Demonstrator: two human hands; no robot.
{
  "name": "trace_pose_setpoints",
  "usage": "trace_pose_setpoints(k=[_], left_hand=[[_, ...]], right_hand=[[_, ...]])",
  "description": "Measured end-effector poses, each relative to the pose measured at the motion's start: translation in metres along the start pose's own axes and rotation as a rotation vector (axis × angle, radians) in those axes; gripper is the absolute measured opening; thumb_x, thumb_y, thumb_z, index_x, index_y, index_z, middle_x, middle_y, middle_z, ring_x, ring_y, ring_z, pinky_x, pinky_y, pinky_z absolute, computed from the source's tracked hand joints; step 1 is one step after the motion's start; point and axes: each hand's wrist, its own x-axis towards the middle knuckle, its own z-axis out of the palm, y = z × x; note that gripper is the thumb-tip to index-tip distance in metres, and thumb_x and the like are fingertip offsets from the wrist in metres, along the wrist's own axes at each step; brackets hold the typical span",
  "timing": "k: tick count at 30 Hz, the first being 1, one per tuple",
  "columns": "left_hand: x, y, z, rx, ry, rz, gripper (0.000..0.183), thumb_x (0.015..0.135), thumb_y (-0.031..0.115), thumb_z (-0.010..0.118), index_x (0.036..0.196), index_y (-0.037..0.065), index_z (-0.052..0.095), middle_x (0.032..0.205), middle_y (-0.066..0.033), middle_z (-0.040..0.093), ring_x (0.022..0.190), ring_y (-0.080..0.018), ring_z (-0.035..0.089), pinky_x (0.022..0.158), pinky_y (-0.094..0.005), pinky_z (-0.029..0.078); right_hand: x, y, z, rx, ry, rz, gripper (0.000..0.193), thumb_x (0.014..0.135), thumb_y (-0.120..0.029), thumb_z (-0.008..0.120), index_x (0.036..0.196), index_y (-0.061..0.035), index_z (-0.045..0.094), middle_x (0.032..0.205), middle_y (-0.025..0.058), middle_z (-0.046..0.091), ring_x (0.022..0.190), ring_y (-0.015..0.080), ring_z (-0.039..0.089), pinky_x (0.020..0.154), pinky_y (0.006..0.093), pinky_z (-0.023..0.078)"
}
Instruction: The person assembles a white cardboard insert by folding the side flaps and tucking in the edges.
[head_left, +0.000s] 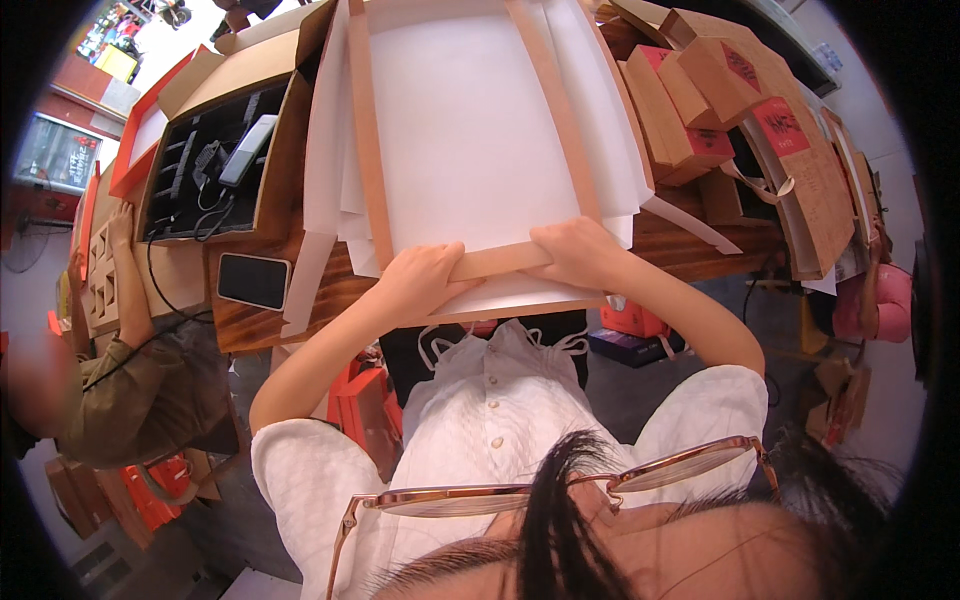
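Observation:
A large white sheet (470, 120) lies before me on the wooden table, with a long tan strip (370, 150) down its left side and another tan strip (557, 110) down its right. Across its near end runs a short tan strip (497, 262). My left hand (422, 278) is closed on the left end of this short strip, and my right hand (582, 255) is closed on its right end. Thumbs point toward each other; most fingertips are hidden underneath. Pale paper flaps (310, 285) stick out past the sheet's sides.
A black phone (254, 281) lies on the wooden table (240, 328) at left, beside an open cardboard box (280, 190) holding cables and a grey device. Brown cartons (680, 125) are stacked at right. A co-worker's arm (130, 290) reaches in from the left; another person (880, 295) is far right.

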Motion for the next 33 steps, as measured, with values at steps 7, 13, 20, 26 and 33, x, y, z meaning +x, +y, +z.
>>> trace_pose_setpoints(k=[7, 13, 20, 26, 33], left_hand=[[-0.002, -0.005, 0.005, 0.015, -0.03, 0.03, 0.039, 0.09, 0.037, 0.067, 0.088, 0.002, 0.05, 0.075, -0.0146, 0.057, 0.073, -0.0355, 0.06, 0.064, -0.0432, 0.048], [-0.022, 0.01, -0.003, 0.116, 0.081, 0.216, 0.03, 0.087, 0.017, 0.065, 0.114, 0.006, 0.06, 0.091, -0.0079, 0.056, 0.082, -0.0241, 0.058, 0.065, -0.0366, 0.048], [-0.04, 0.009, 0.025, 0.491, 0.16, 0.255, 0.055, 0.077, 0.01, 0.065, 0.131, 0.012, 0.057, 0.089, -0.0025, 0.052, 0.079, -0.0154, 0.052, 0.062, -0.0285, 0.041], [-0.042, 0.011, 0.026, 0.556, 0.169, 0.265, 0.056, 0.079, 0.009, 0.063, 0.134, 0.016, 0.059, 0.09, -0.0008, 0.049, 0.078, -0.0152, 0.05, 0.066, -0.0289, 0.043], [-0.041, 0.009, 0.027, 0.544, 0.164, 0.28, 0.064, 0.081, 0.007, 0.063, 0.143, 0.017, 0.05, 0.088, -0.0008, 0.048, 0.075, -0.0132, 0.049, 0.064, -0.0261, 0.043]], right_hand=[[-0.01, 0.011, -0.005, 0.091, -0.011, -0.076, 0.037, 0.086, -0.035, 0.069, 0.084, 0.0004, 0.056, 0.087, 0.0187, 0.063, 0.086, 0.0357, 0.063, 0.077, 0.0429, 0.05], [-0.039, 0.027, -0.039, 0.511, -0.021, 0.15, 0.015, 0.091, -0.012, 0.064, 0.101, -0.0009, 0.063, 0.096, 0.0145, 0.063, 0.088, 0.029, 0.061, 0.081, 0.0347, 0.049], [-0.031, 0.041, -0.044, 0.29, -0.087, -0.071, 0.014, 0.087, -0.006, 0.066, 0.099, 0.0003, 0.069, 0.099, 0.0103, 0.066, 0.098, 0.0281, 0.057, 0.088, 0.0357, 0.049], [-0.015, 0.056, -0.054, 0.388, -0.316, -0.091, 0.016, 0.083, -0.009, 0.071, 0.096, 0.0002, 0.073, 0.099, 0.0074, 0.07, 0.099, 0.0255, 0.056, 0.088, 0.0336, 0.049], [-0.012, 0.055, -0.061, 0.402, -0.342, 0.008, 0.014, 0.08, -0.011, 0.075, 0.088, 0.0006, 0.076, 0.092, 0.0081, 0.071, 0.101, 0.0231, 0.057, 0.087, 0.0318, 0.05]])
